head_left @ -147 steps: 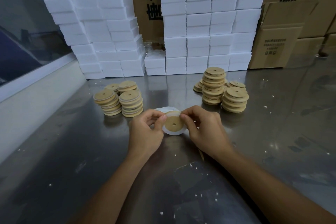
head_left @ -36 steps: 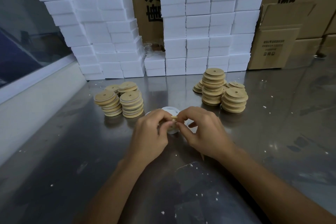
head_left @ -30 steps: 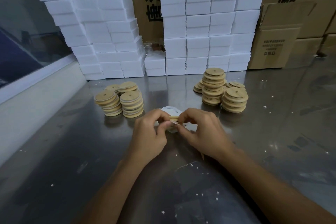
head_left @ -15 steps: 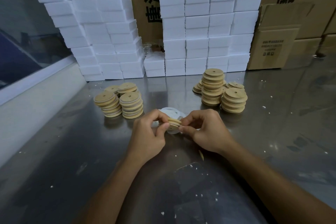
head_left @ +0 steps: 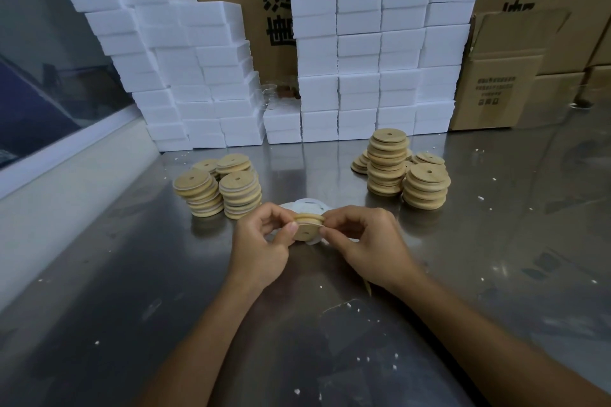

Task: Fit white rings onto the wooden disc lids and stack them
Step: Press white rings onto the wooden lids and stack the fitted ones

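Writing appears only as large black Chinese characters on the brown cardboard cartons [head_left: 274,10] behind; we cannot read them. Our left hand [head_left: 261,248] and right hand [head_left: 370,248] pinch the round wooden disc lid [head_left: 305,229] above the steel table [head_left: 132,274], its holed face tilted toward us.

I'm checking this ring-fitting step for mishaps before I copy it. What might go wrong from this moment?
1. The wooden disc lid is pinched only at its edges by the left hand and right hand; it may slip onto the metal table.
2. The loose white rings lie right behind it and may get knocked.
3. The left stacks lean, so adding a lid may topple them.
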Demonstrator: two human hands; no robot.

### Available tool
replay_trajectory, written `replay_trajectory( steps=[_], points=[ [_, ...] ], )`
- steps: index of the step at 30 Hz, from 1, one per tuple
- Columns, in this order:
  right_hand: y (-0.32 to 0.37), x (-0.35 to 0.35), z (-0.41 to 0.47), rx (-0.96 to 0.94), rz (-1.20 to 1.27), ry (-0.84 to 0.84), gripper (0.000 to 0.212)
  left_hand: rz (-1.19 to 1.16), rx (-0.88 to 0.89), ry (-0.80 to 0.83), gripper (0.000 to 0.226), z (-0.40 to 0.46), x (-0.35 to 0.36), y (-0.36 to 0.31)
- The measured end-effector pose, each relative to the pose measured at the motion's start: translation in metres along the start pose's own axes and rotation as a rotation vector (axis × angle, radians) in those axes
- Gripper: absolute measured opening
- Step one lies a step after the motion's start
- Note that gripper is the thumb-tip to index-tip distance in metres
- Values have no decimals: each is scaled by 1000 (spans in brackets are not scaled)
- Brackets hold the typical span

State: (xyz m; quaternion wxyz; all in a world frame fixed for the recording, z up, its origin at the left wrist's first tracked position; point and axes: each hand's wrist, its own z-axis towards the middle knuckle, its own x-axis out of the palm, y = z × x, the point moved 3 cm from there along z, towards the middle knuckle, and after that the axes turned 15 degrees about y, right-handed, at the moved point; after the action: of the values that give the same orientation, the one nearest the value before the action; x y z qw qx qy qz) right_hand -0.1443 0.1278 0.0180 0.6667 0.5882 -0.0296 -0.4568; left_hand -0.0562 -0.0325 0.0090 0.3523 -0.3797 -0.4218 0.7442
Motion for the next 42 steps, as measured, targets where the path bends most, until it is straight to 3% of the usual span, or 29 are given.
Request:
replay_trajectory(
  steps=[3,9,20,24,27,31,36,42],
  points=[
    [-1,-2,3,42,31,3,3,-70,-48,1,24,-1,1,-1],
    [-4,-3,5,95,34,10,4,-128,-95,9,44,0,3,1],
    [-9,-6,2,69,214,-71,5,-331,-119,-39,20,-3,12,1],
    [-7,-7,-2,-40,70,-151,3,-62,3,20,35,-3,15,-2],
    [4,-6,-5,-202,-155,-144,8,122,123,18,27,-3,19,-7],
    [14,-6,-5,-337,-314,-202,8,163,222,-29,17,-2,19,-12],
    [13,-8,-4,-268,-227,-235,8,182,214,-45,20,0,16,-9],
    [9,-7,-2,-155,-172,-157,9,124,123,-31,17,-1,12,-2]
  ],
)
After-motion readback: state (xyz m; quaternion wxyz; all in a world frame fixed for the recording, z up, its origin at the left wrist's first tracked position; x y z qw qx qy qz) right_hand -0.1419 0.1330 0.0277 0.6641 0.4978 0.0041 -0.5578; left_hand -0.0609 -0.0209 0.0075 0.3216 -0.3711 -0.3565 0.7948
